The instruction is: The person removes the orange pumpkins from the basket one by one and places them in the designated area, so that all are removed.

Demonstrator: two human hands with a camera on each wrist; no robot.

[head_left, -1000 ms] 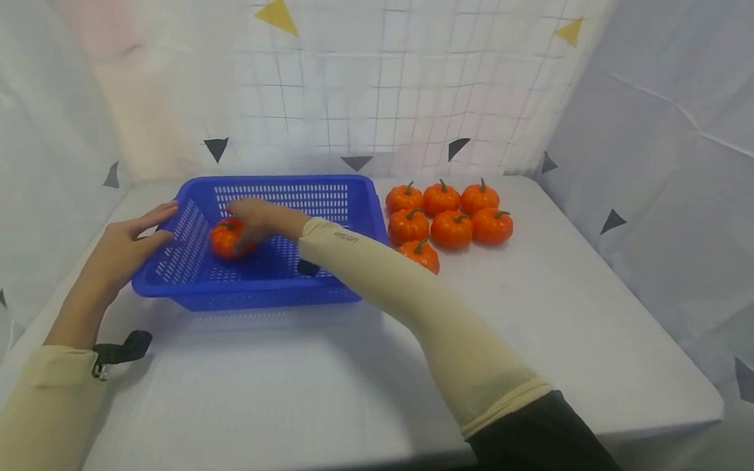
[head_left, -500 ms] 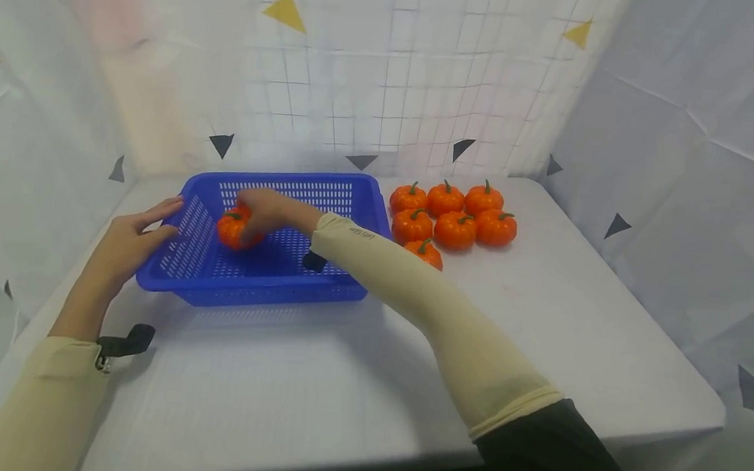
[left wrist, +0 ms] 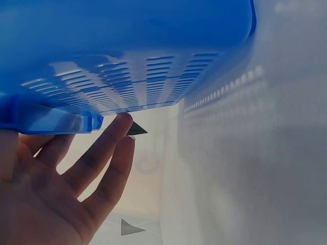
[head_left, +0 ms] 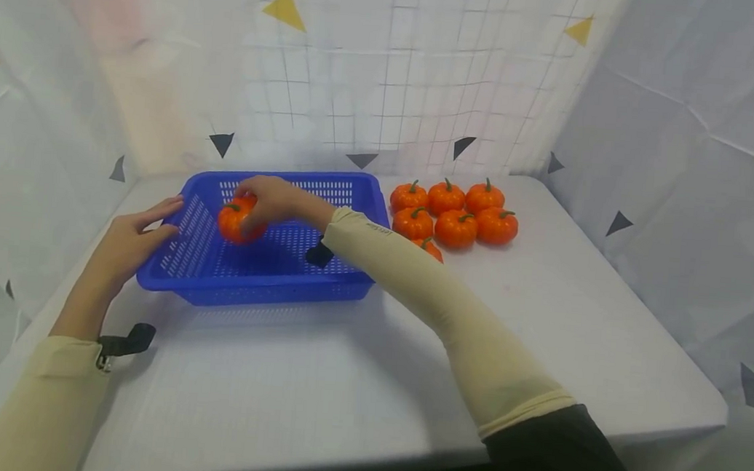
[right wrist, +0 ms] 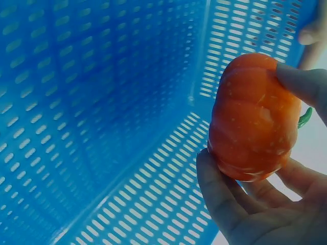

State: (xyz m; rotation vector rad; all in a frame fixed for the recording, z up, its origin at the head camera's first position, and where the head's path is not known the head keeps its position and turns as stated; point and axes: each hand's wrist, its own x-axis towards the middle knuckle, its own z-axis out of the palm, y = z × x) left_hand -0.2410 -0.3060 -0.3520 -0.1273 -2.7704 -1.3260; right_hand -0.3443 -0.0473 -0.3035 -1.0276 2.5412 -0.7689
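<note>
A small orange toy pumpkin (head_left: 240, 220) with a green stem is inside the blue plastic basket (head_left: 275, 281), above its floor. My right hand (head_left: 277, 201) grips it; in the right wrist view the thumb lies on one side of the pumpkin (right wrist: 255, 120) and the fingers on the other. At the basket's left end, my left hand (head_left: 125, 247) holds the rim. The left wrist view shows this hand's fingers (left wrist: 94, 158) reaching up below the rim to the perforated outer wall, the thumb hidden there.
Several more orange pumpkins (head_left: 456, 229) stand grouped on the white table (head_left: 541, 334) to the right of the basket; my right forearm partly covers the nearest one. White sheets with dark and yellow triangles hang behind and at both sides.
My right hand has lifted the pumpkin from the basket's floor and shifted slightly right and up. My left hand has stayed at the rim.
</note>
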